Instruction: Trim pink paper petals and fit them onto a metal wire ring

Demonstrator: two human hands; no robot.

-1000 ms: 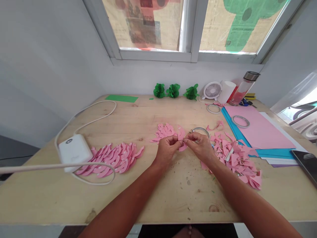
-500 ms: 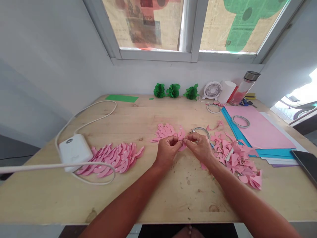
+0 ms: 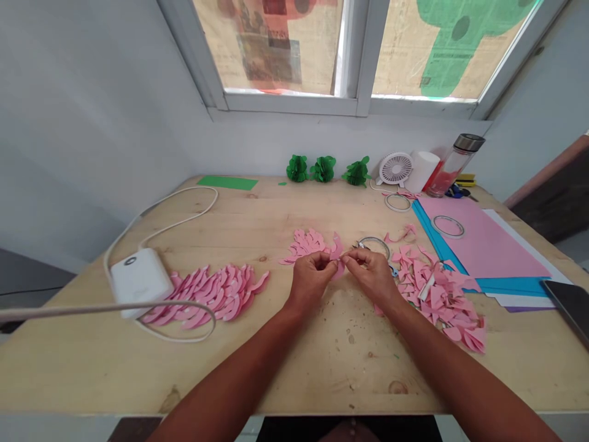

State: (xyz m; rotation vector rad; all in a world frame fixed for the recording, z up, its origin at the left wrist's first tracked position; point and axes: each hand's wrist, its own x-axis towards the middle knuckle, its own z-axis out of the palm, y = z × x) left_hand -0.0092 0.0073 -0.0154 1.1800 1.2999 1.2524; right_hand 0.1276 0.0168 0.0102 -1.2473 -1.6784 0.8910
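Observation:
My left hand (image 3: 313, 274) pinches a curved pink paper cutout (image 3: 337, 247) at its middle. Close beside it, my right hand (image 3: 368, 270) has thumb and forefinger pressed together at the cutout's edge; whether something small is between them is hidden. Just behind my left hand lies a small spread of pink cutouts (image 3: 306, 243). A larger overlapping pile of wavy pink cutouts (image 3: 225, 294) with pale spots rests to the left. Past my right hand, a roll of tape (image 3: 378, 241) lies flat, partly covered by the hand.
Pink paper scraps (image 3: 437, 294) heap at the right. Pink sheets (image 3: 488, 245) lie over blue ones, with a tape ring (image 3: 448, 226) on top. A white power bank (image 3: 140, 279) trails a cable at left. Green paper figures (image 3: 322, 169), a fan (image 3: 396, 168) and a bottle (image 3: 455, 162) line the back.
More of the pink cutout now shows upright between my hands. Both hands stay nearly in place, with fingertips shifting slightly.

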